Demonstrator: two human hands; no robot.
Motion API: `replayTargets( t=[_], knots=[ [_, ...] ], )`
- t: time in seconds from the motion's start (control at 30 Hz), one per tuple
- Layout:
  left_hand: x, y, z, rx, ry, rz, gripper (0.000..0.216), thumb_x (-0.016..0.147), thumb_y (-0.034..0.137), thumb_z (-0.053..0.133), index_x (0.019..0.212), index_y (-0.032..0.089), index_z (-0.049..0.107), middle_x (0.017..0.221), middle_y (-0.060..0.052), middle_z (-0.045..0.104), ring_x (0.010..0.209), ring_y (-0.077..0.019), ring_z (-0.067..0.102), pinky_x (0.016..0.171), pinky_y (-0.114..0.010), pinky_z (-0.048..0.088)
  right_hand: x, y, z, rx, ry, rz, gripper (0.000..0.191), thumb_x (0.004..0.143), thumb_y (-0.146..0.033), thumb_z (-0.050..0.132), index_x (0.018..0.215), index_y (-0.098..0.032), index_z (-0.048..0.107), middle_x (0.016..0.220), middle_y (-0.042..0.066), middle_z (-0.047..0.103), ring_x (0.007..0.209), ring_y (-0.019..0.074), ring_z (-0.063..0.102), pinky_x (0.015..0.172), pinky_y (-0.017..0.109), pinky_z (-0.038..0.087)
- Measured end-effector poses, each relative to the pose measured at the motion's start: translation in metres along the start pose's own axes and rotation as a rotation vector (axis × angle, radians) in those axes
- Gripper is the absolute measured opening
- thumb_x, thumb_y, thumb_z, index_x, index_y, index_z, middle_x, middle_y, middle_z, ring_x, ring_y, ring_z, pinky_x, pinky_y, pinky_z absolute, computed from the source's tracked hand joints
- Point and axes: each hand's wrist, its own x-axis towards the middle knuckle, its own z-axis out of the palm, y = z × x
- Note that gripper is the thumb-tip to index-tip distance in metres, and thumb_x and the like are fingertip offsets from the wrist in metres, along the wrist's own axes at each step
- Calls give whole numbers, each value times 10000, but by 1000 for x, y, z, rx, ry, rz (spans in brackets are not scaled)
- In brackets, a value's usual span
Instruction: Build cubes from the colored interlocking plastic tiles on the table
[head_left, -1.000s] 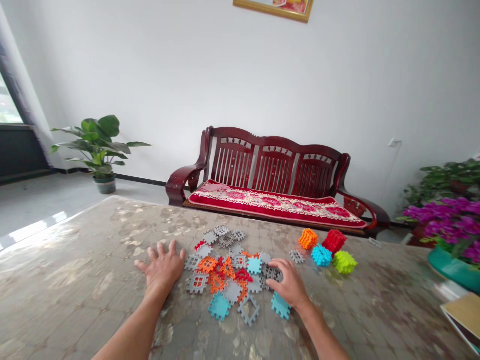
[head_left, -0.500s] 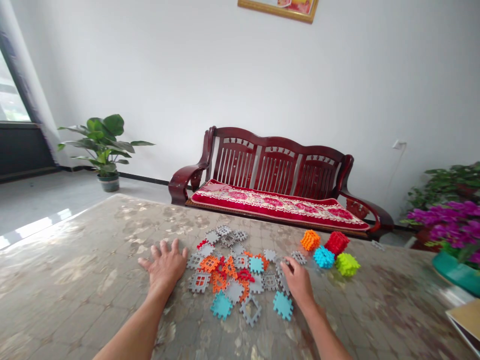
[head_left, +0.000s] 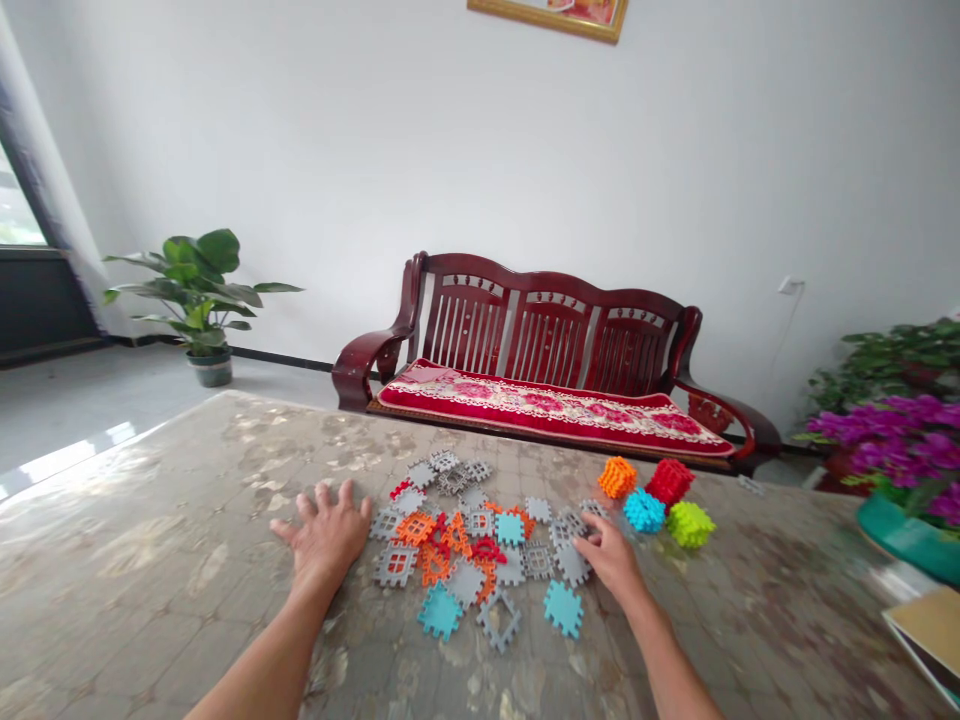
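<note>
My left hand (head_left: 330, 532) lies flat on the patterned tablecloth (head_left: 150, 580) with its fingers spread, just left of a loose pile of toothed plastic building tiles. My right hand (head_left: 611, 560) is at the pile's right edge, its thumb and index finger apart beside a plain grey tile (head_left: 572, 564). I see nothing held between those fingers. Across the pile lie grey, orange, red and turquoise tiles. An orange window tile (head_left: 415, 528) and a grey window tile (head_left: 395, 564) are nearest my left hand. Two turquoise tiles (head_left: 440, 612) and a grey diamond-hole tile (head_left: 499, 620) lie at the front.
Beyond my right hand stand an orange cube (head_left: 617, 478), a red block (head_left: 670, 483), a blue cube (head_left: 644, 510) and a lime-green cube (head_left: 691, 525). At the right edge are purple flowers in a teal pot (head_left: 900, 535). A wooden bench (head_left: 551, 320) stands behind the table.
My right hand has shifted slightly right, uncovering grey tiles at the pile's right edge. My left hand stays flat on the table. The view has turned a little.
</note>
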Motion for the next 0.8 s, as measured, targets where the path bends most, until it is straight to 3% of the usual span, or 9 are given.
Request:
replayTargets(
  t=[0.17,0.43,0.63,0.8],
  knots=[
    [1,-1,2,0,6,-2,603,965,474,229,1425,240,543,1579,-192,392,1463,-439,283,1099,-749,184,-2,-3,1,-23,-13,-7,559,677,-447,606,1163,-188,700,1002,63,760,755,213,681,759,349,533],
    [-1,1,0,-14,15,-3,590,963,455,241,1407,232,558,1580,-195,392,1466,-442,286,1106,-751,172,-8,-14,13,-180,65,58,615,733,-497,613,1283,-221,629,1237,74,710,902,232,685,797,351,499],
    [-1,1,0,-33,13,-2,599,966,451,229,1412,219,555,1578,-205,391,1466,-457,280,1103,-761,173,-8,-15,14,-86,108,79,697,732,-490,597,1379,-237,542,1209,56,723,760,192,663,705,318,475],
    [0,0,1,-20,9,4,602,962,458,228,1415,222,545,1573,-205,394,1468,-462,277,1099,-765,174,-8,-13,13,62,251,42,782,715,-535,593,1402,-171,513,1245,125,705,684,192,627,745,340,493]
  ],
)
